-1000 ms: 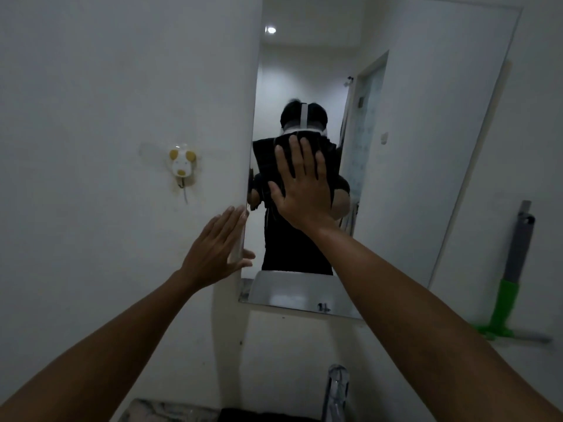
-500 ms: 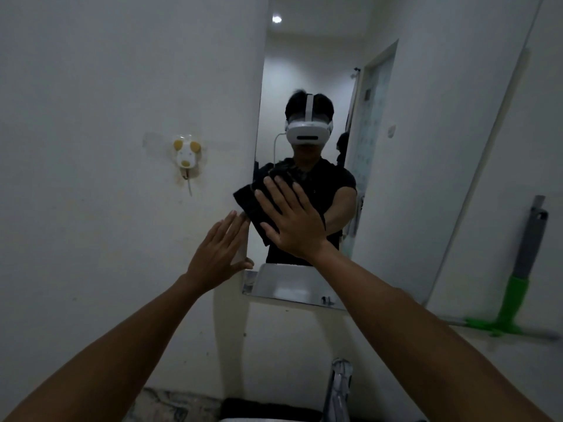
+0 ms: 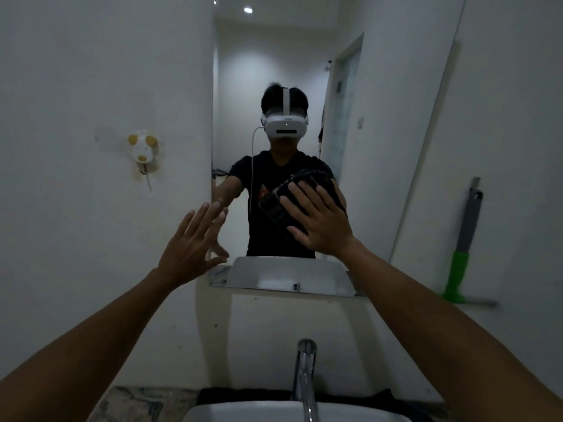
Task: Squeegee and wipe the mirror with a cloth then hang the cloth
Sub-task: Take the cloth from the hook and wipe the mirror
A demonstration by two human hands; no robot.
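Note:
A tall mirror (image 3: 380, 123) hangs on the white wall above the sink. My right hand (image 3: 320, 220) presses a dark cloth (image 3: 275, 202) flat against the lower middle of the glass, fingers spread over it. My left hand (image 3: 195, 242) rests open against the mirror's left edge, holding nothing. A small white and yellow animal-shaped wall hook (image 3: 142, 150) sits on the wall left of the mirror. The squeegee (image 3: 463, 248), grey handle with a green neck, leans upright against the wall on the right.
A chrome tap (image 3: 304, 370) rises from the white basin (image 3: 243, 414) at the bottom edge. A marbled counter (image 3: 134, 403) lies to the basin's left. The mirror reflects a person wearing a white headset, a doorway and a ceiling light.
My right hand has slid the cloth down from the upper middle of the glass, first to the left, then across to the right. The view has tilted down. My left hand stays at the mirror's edge.

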